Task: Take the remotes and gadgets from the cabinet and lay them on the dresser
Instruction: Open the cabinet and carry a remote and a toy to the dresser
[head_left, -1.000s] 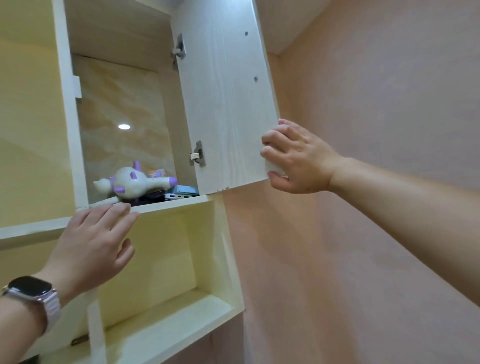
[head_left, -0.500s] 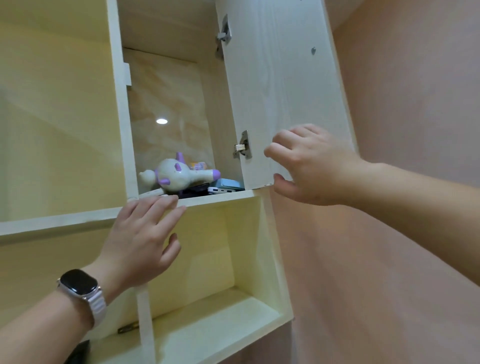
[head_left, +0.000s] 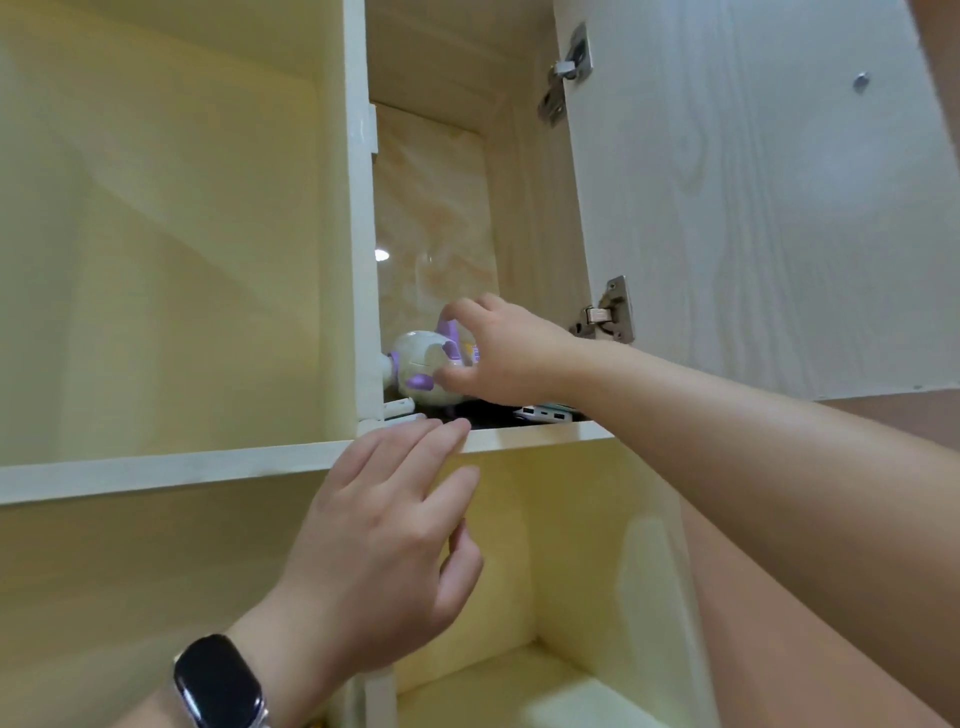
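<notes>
Only the head cam to go on, looking up into the cabinet (head_left: 357, 208) with its door (head_left: 753, 208) swung wide open to the right, two metal hinges (head_left: 605, 313) showing on the inner edge. The right hand (head_left: 506, 353) is reaching into the upper compartment and it's wrapped around the toy (head_left: 418, 364), a roundish white thing with purple bits. The thumb is pressed on the toy's lower side and the forefinger arches over the purple fin on top, so that's a grip, with the toy sitting at the left end of the hand, right by the fingertips. The toy itself is on the shelf (head_left: 535, 435) near the compartment's left wall. Just below the wrist there's a flat white hub (head_left: 545, 414) with a row of ports facing out, lying on something black (head_left: 488, 410) that I can't make out. A small white piece (head_left: 400, 406) lies at the shelf's front left corner, below the toy. The left hand (head_left: 379, 545) is lower down, fingers straight and loose, holding nothing, tips resting on the shelf's front edge directly under the toy. Black watch (head_left: 218, 686) on that wrist. Open cubby underneath, pale yellow inside.
</notes>
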